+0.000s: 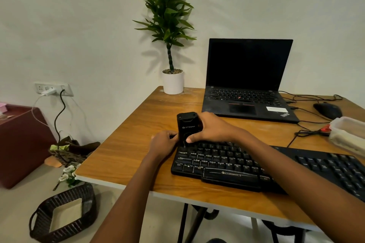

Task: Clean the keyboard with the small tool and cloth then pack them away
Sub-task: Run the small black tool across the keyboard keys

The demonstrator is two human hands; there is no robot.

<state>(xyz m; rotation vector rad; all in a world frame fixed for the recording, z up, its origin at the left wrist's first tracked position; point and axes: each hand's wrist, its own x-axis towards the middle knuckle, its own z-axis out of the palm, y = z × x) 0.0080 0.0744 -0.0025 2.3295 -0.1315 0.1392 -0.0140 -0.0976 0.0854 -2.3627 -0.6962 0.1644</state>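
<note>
At keyboard (217, 165) corner, small tool (187, 124) upright

Head camera looks forward and down, near desk (128, 144).

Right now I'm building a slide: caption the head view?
Black tool held upright at the keyboard by the left hand and right hand, laptop behind.

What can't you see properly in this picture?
Head view:
- Small black tool: its lower end is covered by the left hand and right hand.
- Keyboard: its middle lies under the right forearm.
- Plastic box: cut off by the right edge; contents blurred.
</note>
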